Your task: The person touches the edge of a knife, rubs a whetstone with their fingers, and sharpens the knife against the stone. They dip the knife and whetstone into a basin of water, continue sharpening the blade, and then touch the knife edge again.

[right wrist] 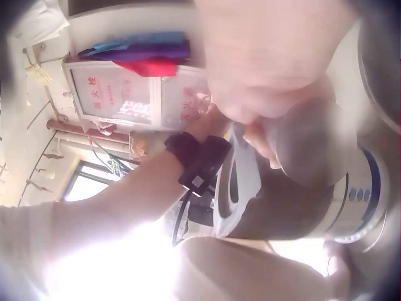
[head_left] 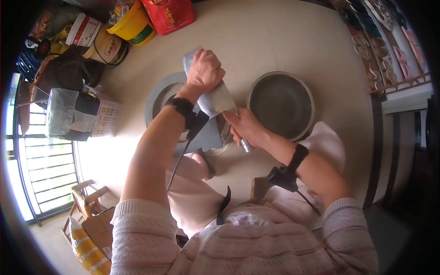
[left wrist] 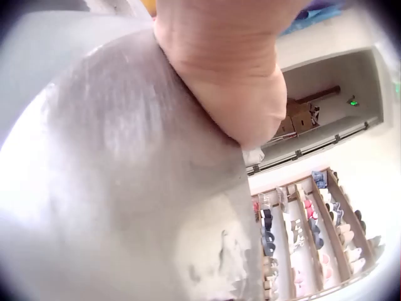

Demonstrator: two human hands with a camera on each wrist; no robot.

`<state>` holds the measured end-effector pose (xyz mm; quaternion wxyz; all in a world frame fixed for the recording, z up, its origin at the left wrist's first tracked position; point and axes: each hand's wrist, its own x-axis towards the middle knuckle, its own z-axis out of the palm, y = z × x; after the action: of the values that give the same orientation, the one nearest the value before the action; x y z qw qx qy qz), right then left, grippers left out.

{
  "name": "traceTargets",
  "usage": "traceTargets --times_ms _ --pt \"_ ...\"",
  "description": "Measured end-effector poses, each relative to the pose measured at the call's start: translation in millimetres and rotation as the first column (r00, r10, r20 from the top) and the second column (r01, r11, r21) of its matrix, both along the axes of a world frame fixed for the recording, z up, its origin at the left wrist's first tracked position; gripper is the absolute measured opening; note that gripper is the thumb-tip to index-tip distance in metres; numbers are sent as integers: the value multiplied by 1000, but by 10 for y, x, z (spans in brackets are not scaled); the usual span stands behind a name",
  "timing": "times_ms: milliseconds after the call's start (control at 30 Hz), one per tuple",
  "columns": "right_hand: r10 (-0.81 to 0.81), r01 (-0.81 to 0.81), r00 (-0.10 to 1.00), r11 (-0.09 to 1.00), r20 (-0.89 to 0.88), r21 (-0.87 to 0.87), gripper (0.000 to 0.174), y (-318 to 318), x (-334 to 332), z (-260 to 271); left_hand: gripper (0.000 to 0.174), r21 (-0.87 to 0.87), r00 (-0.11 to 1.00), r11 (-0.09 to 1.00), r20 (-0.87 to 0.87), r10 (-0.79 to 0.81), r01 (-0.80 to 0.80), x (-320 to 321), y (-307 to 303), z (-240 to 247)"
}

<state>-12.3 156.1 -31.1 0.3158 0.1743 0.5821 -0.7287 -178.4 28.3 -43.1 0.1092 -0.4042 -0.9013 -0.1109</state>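
A broad metal cleaver [head_left: 215, 101] lies slantwise between my two hands, its shiny blade large in the left wrist view. My right hand [head_left: 247, 126] grips its handle, and the rounded metal end of the handle [head_left: 246, 146] sticks out below the fist. Far up the blade [left wrist: 131, 163], my left hand [head_left: 206, 71] holds it with curled fingers; the fingertips are hidden. Beneath the cleaver is a flat grey board [head_left: 208, 135], which shows a long slot in the right wrist view. The board overlaps a round grey-rimmed bucket [head_left: 153, 98] with a blue band.
Right of the bucket stands a wide round basin [head_left: 282, 103] on the tiled floor. Several buckets, including a yellow one [head_left: 133, 27], and a red bag [head_left: 169, 16] are at the far left. A crate [head_left: 105, 117] sits nearer on the left. Shoe shelves [head_left: 394, 50] line the right.
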Motion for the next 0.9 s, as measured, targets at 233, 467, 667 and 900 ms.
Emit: traceTargets --times_ms 233,467,667,900 --pt "67 -67 998 996 5 59 28 173 551 12 16 25 998 999 67 -22 21 603 100 17" --pt "80 -80 997 997 -1 -10 30 113 33 -18 24 63 1000 998 0 -17 17 75 4 -69" --pt "75 -73 997 978 3 -194 32 142 -170 -165 25 -2 1000 1000 12 11 -11 39 16 -60" --pt "30 -30 1000 1000 0 5 36 34 501 48 22 122 994 988 -70 -89 97 681 61 -63"
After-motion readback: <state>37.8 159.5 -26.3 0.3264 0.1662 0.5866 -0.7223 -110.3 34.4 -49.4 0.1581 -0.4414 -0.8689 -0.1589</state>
